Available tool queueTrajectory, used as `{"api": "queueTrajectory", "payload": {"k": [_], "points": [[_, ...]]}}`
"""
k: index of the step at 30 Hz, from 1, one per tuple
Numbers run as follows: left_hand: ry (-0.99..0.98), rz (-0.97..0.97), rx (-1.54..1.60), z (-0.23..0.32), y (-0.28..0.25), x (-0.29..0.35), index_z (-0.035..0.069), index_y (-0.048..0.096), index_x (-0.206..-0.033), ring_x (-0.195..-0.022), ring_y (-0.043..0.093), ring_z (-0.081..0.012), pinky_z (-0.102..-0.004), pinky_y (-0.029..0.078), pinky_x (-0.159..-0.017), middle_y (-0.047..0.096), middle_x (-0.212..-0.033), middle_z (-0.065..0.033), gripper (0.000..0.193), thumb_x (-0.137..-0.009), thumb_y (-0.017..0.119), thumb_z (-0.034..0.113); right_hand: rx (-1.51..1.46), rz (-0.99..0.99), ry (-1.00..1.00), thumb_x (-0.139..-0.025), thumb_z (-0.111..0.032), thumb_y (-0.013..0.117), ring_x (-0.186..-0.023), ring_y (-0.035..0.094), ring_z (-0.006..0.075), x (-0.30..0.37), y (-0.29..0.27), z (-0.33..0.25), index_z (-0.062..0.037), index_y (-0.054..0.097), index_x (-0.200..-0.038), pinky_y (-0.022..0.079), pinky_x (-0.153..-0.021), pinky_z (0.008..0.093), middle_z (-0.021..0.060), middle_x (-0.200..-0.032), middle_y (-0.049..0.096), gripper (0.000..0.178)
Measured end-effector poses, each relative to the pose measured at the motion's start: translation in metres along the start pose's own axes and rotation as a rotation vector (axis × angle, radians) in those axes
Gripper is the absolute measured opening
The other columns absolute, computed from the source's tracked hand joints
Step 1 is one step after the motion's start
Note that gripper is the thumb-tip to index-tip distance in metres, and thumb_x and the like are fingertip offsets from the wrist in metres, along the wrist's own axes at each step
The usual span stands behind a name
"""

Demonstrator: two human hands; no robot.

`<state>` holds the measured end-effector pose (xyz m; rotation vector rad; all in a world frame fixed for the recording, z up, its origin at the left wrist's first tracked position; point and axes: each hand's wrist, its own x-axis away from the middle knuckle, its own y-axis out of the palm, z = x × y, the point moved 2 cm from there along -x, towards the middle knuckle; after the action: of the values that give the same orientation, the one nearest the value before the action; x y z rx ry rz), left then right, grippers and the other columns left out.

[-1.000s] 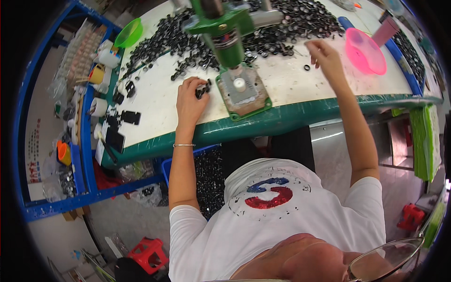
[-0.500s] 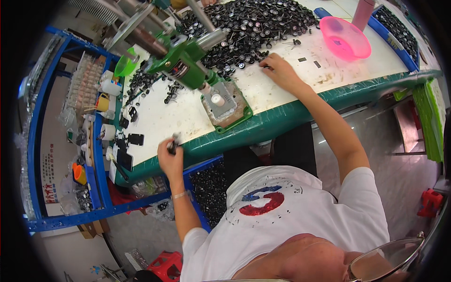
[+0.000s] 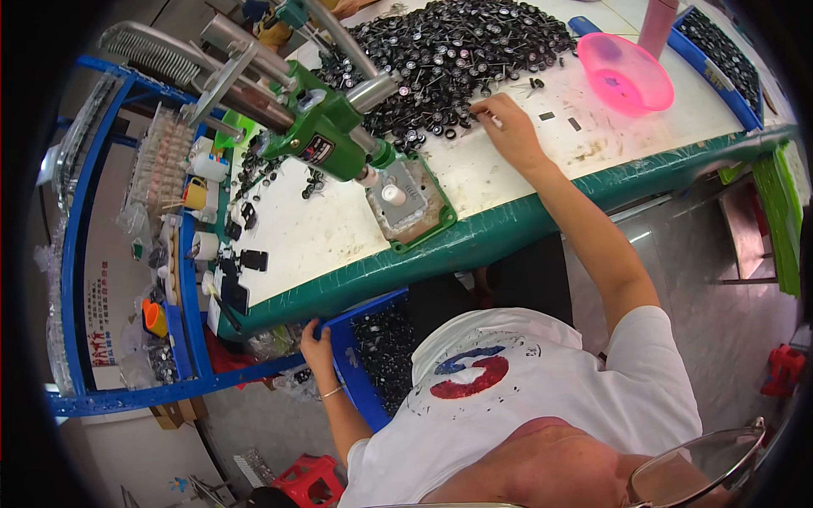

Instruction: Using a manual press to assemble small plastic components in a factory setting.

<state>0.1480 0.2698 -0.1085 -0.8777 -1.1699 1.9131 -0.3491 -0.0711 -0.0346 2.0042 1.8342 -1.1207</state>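
Starting at the left: my left grip (image 3: 316, 347) is down below the surface (image 3: 309, 245), right beside the near-left rim of the blue bin (image 3: 349, 364), fingers loosely bent; at this size I can't tell whether they hold anything. Small dark pieces (image 3: 378, 343) lie heaped in that bin. Across to the green press (image 3: 323, 127), which stands tilted in my view, a short white post (image 3: 393, 196) on its base plate. Now the big pile of black parts (image 3: 453, 59), round heads on thin stems, spread behind and right of the press. And here's my right grip (image 3: 506, 129) at the pile's near edge, narrow, fingertips among the outermost parts; whether one is pinched there, I can't tell. They should be light and stiff, smooth enough to roll away, the slim stem likelier to bend than the head to crack. I'd take the rim of the head, thumb against fingertip. Further right sits the pink bowl (image 3: 650, 74), then a blue tray (image 3: 705, 63) of more dark parts.
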Motion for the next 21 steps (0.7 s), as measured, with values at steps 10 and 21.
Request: {"api": "queueTrajectory", "payload": {"k": [10, 21], "points": [[0.035, -0.305, 0.655, 0.155, -0.041, -0.049, -0.003, 0.072, -0.102, -0.089, 0.065, -0.0107, -0.0253, 0.05, -0.083, 0.074, -0.094, -0.0068, 0.019, -0.09, 0.07, 0.012, 0.217, -0.251, -0.116, -0.088, -0.006, 0.065, -0.092, 0.061, 0.0283, 0.001, 0.036, -0.031, -0.0065, 0.068, -0.104, 0.05, -0.077, 0.037, 0.0091, -0.103, 0.061, 0.016], [0.258, -0.197, 0.817, 0.206, -0.01, -0.151, 0.001, 0.074, -0.101, -0.088, 0.068, -0.0151, -0.0268, 0.051, -0.082, 0.074, -0.096, -0.0086, 0.018, -0.088, 0.07, 0.013, 0.438, -0.35, -0.15, -0.083, -0.014, 0.07, -0.091, 0.059, 0.0288, 0.008, 0.045, -0.054, -0.0081, 0.064, -0.09, 0.046, -0.079, 0.0415, 0.0058, -0.092, 0.064, 0.011]]}}
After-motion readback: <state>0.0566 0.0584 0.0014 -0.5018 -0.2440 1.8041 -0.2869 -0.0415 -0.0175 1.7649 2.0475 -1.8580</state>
